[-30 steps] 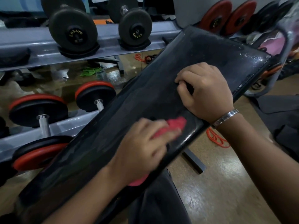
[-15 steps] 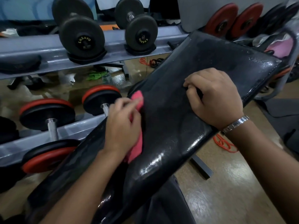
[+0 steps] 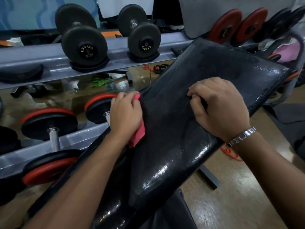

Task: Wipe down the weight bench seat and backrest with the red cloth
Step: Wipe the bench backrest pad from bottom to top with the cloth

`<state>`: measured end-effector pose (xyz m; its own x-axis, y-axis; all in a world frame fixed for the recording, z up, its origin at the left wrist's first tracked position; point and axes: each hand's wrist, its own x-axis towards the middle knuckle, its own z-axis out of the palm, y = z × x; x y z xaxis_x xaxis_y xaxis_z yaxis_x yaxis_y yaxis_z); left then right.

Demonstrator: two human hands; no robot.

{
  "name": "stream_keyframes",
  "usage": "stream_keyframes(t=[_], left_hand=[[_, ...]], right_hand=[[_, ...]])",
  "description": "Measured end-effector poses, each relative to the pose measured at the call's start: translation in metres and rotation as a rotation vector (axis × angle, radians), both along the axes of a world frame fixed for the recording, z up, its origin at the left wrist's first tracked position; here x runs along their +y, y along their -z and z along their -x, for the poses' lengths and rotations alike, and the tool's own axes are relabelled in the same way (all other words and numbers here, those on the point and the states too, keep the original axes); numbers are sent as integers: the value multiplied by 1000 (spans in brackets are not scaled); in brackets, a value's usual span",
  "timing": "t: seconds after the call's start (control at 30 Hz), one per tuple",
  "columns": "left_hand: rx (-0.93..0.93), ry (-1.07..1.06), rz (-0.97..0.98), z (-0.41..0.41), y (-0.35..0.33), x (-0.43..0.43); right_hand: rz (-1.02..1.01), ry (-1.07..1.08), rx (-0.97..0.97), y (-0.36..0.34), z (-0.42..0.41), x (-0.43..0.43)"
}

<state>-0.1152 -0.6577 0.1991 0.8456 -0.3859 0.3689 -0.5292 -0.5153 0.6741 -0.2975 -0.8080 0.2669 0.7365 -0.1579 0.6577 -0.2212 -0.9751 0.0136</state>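
At the left edge of the backrest (image 3: 189,123), your left hand (image 3: 126,114) has the red cloth (image 3: 137,136). The fingers (image 3: 122,98) are curled over the cloth and press it against the rim of the pad. A bit of red shows at the fingertips and a longer flap hangs out below the palm, lying on the black vinyl.

On the backrest's upper middle, your right hand (image 3: 219,109) rests knuckles up. Its fingers are bent under with the tips on the pad. Nothing shows in its grip, and the space under the thumb is too dark to read. A metal bracelet (image 3: 244,135) sits on that wrist, over the backrest's right edge.

The backrest runs diagonally, its far end high to the right. The surface is glossy, with wet-looking glints along the right edge and the near end.

Left of the backrest is a grey rack (image 3: 41,58). Black dumbbells (image 3: 84,47) marked ENSAYO sit on its upper rail, and red-rimmed dumbbells (image 3: 49,123) on the rail just beside your left hand.

Right of and below the backrest is brown floor (image 3: 239,195), with an orange band (image 3: 231,152) lying on it under your right wrist.
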Motion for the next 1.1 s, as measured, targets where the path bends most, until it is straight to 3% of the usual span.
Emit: stream_keyframes(t=[0.07, 0.23, 0.47, 0.6, 0.7, 0.93, 1.1], left_hand=[[2, -10, 17, 7, -5, -10], [-253, 306, 101, 27, 8, 16], [-41, 65, 11, -5, -13, -29], [-214, 249, 148, 24, -6, -10], [-283, 333, 134, 23, 6, 10], [-74, 38, 38, 4, -19, -38], [-255, 303, 144, 45, -9, -8]], right_hand=[[-11, -2, 8, 1, 1, 0], [-31, -10, 15, 0, 2, -2], [-21, 14, 26, -1, 2, -2], [-26, 2, 22, -1, 3, -1], [-20, -6, 10, -1, 2, -1], [-37, -27, -13, 1, 2, -2], [-80, -63, -34, -1, 4, -5]])
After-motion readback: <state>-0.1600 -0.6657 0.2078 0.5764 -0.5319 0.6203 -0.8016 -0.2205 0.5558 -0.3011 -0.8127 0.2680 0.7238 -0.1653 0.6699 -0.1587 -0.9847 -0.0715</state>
